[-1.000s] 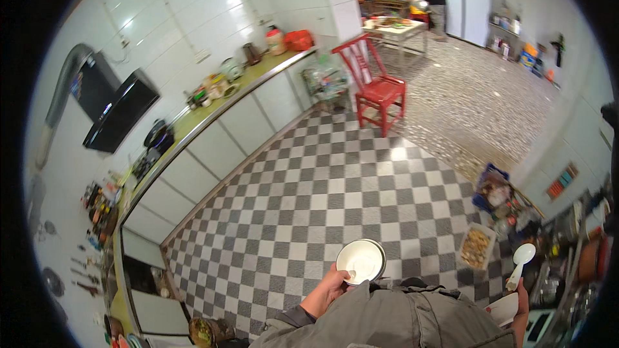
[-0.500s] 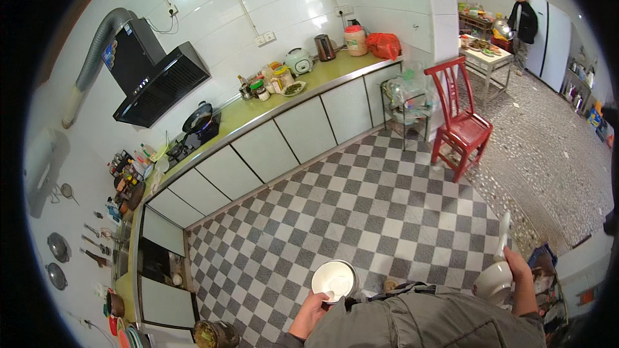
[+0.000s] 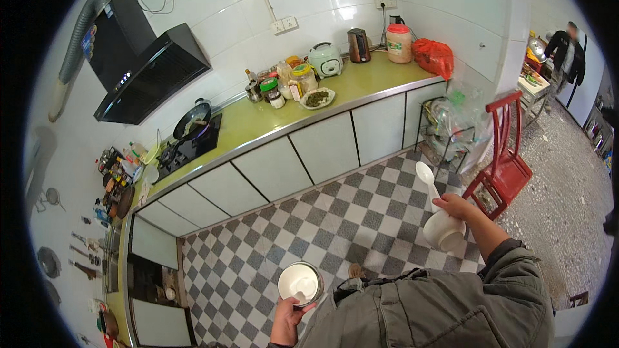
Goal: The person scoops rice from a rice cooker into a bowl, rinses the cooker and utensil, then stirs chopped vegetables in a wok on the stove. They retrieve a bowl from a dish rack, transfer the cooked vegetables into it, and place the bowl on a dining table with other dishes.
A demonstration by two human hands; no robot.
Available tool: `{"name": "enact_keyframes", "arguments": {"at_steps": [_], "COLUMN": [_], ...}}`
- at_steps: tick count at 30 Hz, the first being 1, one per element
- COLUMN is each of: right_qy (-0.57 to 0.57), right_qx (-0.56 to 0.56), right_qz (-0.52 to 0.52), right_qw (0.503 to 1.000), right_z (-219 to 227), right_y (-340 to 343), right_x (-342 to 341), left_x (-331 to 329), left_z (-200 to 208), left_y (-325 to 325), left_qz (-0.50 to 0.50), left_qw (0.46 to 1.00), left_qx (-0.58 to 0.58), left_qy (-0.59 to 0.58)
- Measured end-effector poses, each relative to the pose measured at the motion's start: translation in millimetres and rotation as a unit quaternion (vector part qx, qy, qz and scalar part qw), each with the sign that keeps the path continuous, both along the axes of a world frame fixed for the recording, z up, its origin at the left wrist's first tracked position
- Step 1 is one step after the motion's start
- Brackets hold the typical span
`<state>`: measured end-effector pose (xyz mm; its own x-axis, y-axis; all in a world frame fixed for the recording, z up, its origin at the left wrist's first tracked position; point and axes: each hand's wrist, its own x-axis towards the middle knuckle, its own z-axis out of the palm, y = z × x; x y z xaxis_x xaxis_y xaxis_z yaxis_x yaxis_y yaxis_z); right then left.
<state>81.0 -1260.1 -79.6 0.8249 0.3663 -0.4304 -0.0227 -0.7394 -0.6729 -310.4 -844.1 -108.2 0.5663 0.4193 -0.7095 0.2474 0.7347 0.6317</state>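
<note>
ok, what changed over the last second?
View swung left and nearer the yellow-green counter, so the red wooden chair sits farther right in the picture. Right hand: up and inward from the lower right, carrying a white long-handled spoon and a tilted white bowl. Left hand: leftward in the picture, with a round cream-white bowl. Nothing taken or let go; both holds unchanged.

The spoon [image 3: 425, 173] is white, the right bowl [image 3: 442, 232] cream-white, the left bowl [image 3: 298, 277] white inside, the jacket [image 3: 425, 309] drab grey-green; the floor [image 3: 245, 264] is chequered grey and off-white, the bench [image 3: 367, 84] olive-yellow above dark-edged pale doors [image 3: 322, 148]; the chair [image 3: 512, 173] is red, the bag [image 3: 433, 58] orange-red, the rice cooker [image 3: 324, 61] pale green, the wok [image 3: 192, 116] and hood [image 3: 155, 74] black
</note>
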Motion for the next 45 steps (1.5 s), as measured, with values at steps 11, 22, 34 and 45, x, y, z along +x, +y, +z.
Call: {"name": "enact_keyframes", "arguments": {"at_steps": [11, 22, 34, 45], "right_qy": [-0.144, -0.067, 0.046, 0.077], "right_qx": [-0.083, -0.163, 0.015, -0.006], "right_qz": [-0.035, -0.005, -0.079, 0.313], "right_qw": [0.986, 0.984, 0.996, 0.947], "right_z": [-15, -40, -42, 55], "right_y": [162, 296, 270, 328], "right_x": [293, 593, 623, 544], "left_x": [397, 799, 962, 915], "left_z": [37, 34, -27, -4], "left_y": [133, 125, 107, 134], "left_qz": [-0.184, -0.159, -0.005, -0.274], "left_qw": [0.98, 0.986, 1.0, 0.949], "left_qx": [0.023, -0.026, 0.014, 0.148], "left_qy": [-0.074, -0.048, 0.004, -0.049]}}
